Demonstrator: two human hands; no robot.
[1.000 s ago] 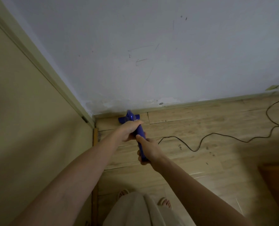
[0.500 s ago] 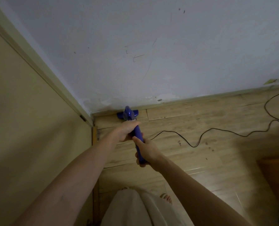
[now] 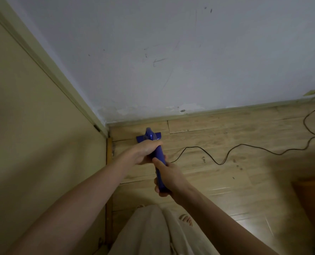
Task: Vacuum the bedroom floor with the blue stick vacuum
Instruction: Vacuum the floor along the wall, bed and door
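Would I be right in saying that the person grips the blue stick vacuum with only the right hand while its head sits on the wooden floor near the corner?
Not quite: the head view shows both hands on the blue stick vacuum, the left hand gripping higher up and the right hand below it. The rest holds: its head sits on the wooden floor near the corner.

Both hands grip the blue vacuum [image 3: 160,162], which points down toward the far left corner of the wooden floor [image 3: 236,190]. The left hand [image 3: 145,152] wraps the handle farther along, and the right hand [image 3: 168,178] holds its near end. The vacuum's head [image 3: 149,138] sits on the floor near the baseboard [image 3: 226,109] under the scuffed white wall [image 3: 171,52]. A black cord [image 3: 245,148] snakes away to the right. A beige door [image 3: 33,135] stands on the left.
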